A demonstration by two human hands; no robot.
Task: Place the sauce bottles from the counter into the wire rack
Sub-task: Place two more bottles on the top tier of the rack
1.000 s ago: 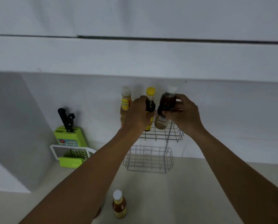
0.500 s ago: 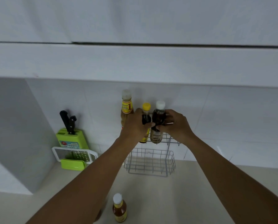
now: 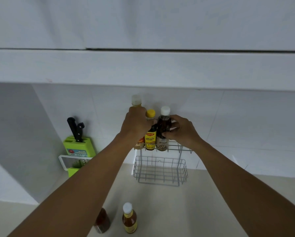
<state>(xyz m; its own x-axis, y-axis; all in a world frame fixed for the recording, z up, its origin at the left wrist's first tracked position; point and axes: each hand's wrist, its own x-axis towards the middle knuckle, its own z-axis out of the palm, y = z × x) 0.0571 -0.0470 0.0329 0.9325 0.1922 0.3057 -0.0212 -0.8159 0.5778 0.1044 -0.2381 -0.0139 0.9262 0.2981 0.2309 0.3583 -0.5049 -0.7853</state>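
A two-tier grey wire rack stands on the counter against the tiled wall. Three bottles stand in its upper tier: a tall pale-capped one at the left, a yellow-capped dark bottle in the middle, and a white-capped dark sauce bottle at the right. My right hand grips the white-capped bottle. My left hand is wrapped around the yellow-capped bottle's neck and hides most of the tall bottle. On the counter near me stand a white-capped amber bottle and a reddish bottle, partly hidden by my left arm.
A green knife block with black-handled knives and a white-framed grater sit at the back left. A white overhead cabinet hangs low above the rack. The rack's lower tier holds nothing. A grey wall panel closes the left side.
Both hands have lowered the yellow-capped and white-capped bottles until they stand in the rack's upper tier. The view has shifted, showing a second bottle on the counter.
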